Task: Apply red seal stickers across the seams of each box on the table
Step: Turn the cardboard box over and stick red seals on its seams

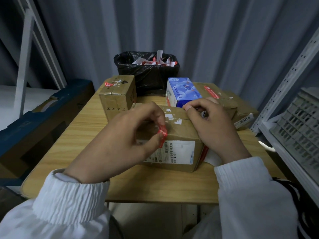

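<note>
White sleeves are filling the bottom of the frame, reaching over the bench. Centre box is sitting mid-frame, label side facing the camera. Left hand: fingers are pinching the red seal sticker right at the box's near top edge, likely folding it over the corner so it's bridging the top and the front face. Right hand is resting on the far right of the box top, fingers curled, probably bracing the box against the push; something small is showing under them, can't tell if it's being gripped. Further back: brown box at upper left, already wearing a red seal on top; blue tissue box and flat box to the right, the flat one carrying a red strip. Black bin bag at the back is collecting peeled backing strips.
</note>
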